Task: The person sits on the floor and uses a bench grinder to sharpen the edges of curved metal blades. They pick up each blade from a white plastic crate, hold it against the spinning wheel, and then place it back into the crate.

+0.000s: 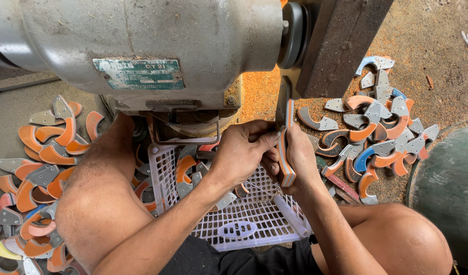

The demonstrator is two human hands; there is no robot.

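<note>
Both hands grip one curved handle piece (286,153), layered orange and grey, held upright against the narrow sanding belt (284,104) of a big grey motor-driven grinder (142,40). My left hand (239,153) pinches its upper part from the left. My right hand (300,155) wraps its lower end from the right. Below the hands sits a white plastic lattice basket (244,219) with several more curved pieces at its far end.
Heaps of curved orange, grey and blue handle pieces lie on the floor, one pile at the left (35,178), one at the right (376,127). Orange sanding dust (259,91) covers the ground. My knees flank the basket; a grey-green round object (448,188) stands right.
</note>
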